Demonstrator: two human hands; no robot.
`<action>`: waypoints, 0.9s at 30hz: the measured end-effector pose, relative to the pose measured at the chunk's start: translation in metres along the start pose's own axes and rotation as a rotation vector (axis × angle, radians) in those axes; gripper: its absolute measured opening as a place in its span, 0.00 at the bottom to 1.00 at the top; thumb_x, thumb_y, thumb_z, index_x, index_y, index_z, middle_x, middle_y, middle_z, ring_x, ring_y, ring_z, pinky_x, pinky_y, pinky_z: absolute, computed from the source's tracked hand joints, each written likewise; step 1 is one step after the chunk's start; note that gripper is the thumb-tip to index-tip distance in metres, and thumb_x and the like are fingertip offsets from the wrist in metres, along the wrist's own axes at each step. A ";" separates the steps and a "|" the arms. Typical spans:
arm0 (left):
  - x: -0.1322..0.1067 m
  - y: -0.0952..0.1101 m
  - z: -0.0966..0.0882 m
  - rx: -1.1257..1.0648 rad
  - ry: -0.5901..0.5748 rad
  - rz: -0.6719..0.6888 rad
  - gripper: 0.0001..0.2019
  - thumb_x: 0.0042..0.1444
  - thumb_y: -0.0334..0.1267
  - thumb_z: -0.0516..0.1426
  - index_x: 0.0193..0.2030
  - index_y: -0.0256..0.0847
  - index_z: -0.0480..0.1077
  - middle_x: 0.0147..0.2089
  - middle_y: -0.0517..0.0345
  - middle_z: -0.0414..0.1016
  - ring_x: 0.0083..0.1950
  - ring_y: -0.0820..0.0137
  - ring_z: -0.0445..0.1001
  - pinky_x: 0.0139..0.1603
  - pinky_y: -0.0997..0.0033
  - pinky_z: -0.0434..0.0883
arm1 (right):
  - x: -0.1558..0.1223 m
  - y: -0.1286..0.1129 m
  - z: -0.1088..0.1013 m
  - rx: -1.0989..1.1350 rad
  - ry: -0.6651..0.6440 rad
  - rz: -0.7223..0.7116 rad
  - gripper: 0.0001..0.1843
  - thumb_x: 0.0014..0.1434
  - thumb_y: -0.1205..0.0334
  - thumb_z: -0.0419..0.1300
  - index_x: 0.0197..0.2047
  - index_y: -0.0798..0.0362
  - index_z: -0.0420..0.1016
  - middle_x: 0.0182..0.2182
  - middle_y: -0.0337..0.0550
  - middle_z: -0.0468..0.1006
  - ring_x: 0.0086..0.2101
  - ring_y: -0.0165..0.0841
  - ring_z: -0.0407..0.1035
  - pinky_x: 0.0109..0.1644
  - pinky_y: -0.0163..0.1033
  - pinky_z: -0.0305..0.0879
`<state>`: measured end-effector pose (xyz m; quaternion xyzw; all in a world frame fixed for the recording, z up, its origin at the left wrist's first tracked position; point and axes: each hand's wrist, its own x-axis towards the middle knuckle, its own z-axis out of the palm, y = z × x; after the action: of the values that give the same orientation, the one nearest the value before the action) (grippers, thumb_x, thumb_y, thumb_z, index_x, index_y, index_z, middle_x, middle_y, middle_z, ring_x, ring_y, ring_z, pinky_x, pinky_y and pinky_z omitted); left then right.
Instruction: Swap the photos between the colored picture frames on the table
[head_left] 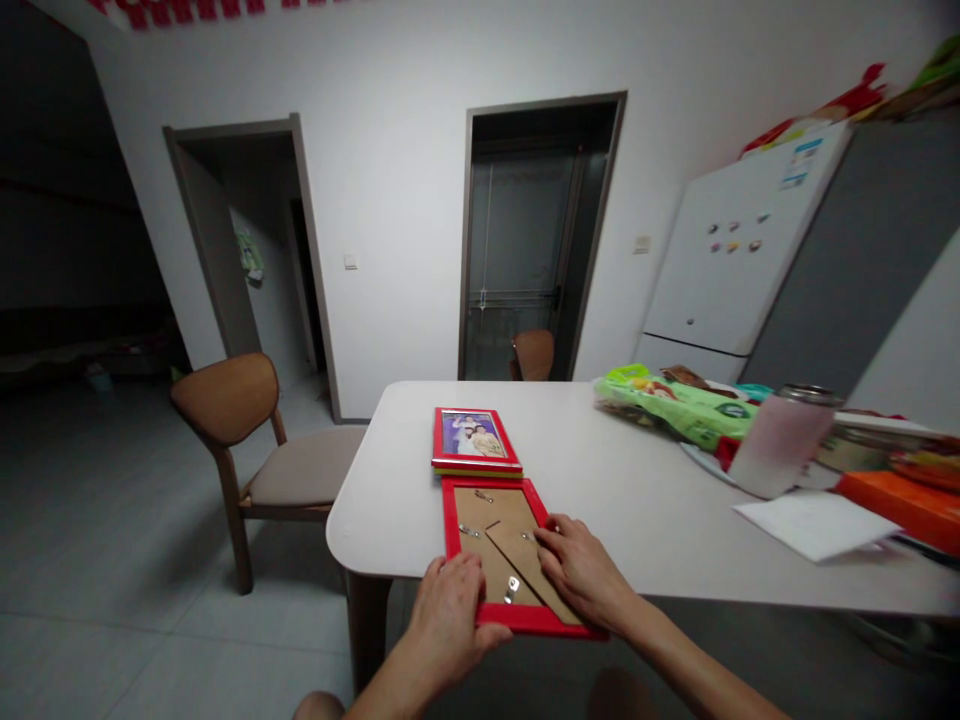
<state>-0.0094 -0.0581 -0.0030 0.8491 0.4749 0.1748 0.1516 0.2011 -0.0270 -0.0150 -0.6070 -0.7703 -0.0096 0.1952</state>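
Note:
A red picture frame [454, 520] lies face down at the near edge of the white table, its brown backboard [502, 560] and stand leg facing up. Small metal clips sit along the board's sides. My left hand [450, 605] is closed around the lower left corner, thumb along the bottom rim. On the right side, my right hand [581, 570] curls its fingers over the rim beside a clip; its palm side is hidden. Just beyond, touching or nearly touching, are stacked frames [439, 440] with a photo of people on top.
At the right of the white table [615, 490] are a green package [675, 405], a pink tumbler [784, 440], white paper [817, 522] and an orange box [900, 505]. A wooden chair [232, 400] stands left. A fridge [720, 250] is against the wall.

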 end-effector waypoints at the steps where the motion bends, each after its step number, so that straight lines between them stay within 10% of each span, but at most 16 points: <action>1: 0.000 -0.001 0.001 0.000 0.000 0.003 0.33 0.41 0.48 0.59 0.53 0.36 0.57 0.54 0.46 0.61 0.55 0.60 0.57 0.57 0.57 0.50 | -0.004 -0.002 -0.001 -0.006 0.012 -0.019 0.17 0.52 0.60 0.46 0.40 0.52 0.71 0.41 0.48 0.67 0.40 0.36 0.60 0.44 0.40 0.55; 9: 0.001 -0.007 0.009 -0.001 0.006 0.017 0.23 0.40 0.45 0.60 0.43 0.37 0.65 0.55 0.46 0.60 0.56 0.59 0.56 0.57 0.59 0.52 | -0.031 -0.044 -0.018 0.150 -0.071 -0.350 0.14 0.53 0.61 0.48 0.41 0.45 0.70 0.41 0.45 0.66 0.44 0.37 0.57 0.46 0.44 0.54; 20: 0.001 -0.007 0.005 -0.027 0.004 0.007 0.23 0.39 0.46 0.61 0.42 0.36 0.66 0.55 0.46 0.60 0.56 0.59 0.57 0.56 0.60 0.55 | -0.033 -0.047 -0.022 0.167 -0.095 -0.361 0.12 0.53 0.61 0.48 0.34 0.47 0.72 0.39 0.44 0.66 0.42 0.36 0.58 0.45 0.44 0.55; 27: 0.001 -0.009 0.004 -0.028 -0.001 -0.002 0.30 0.37 0.45 0.62 0.48 0.34 0.63 0.54 0.44 0.61 0.55 0.59 0.58 0.55 0.61 0.57 | -0.007 -0.047 -0.011 0.230 -0.076 -0.292 0.17 0.56 0.60 0.44 0.46 0.49 0.67 0.41 0.46 0.68 0.41 0.34 0.60 0.45 0.40 0.56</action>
<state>-0.0139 -0.0529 -0.0100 0.8464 0.4733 0.1808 0.1639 0.1617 -0.0486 0.0039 -0.4624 -0.8530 0.0735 0.2306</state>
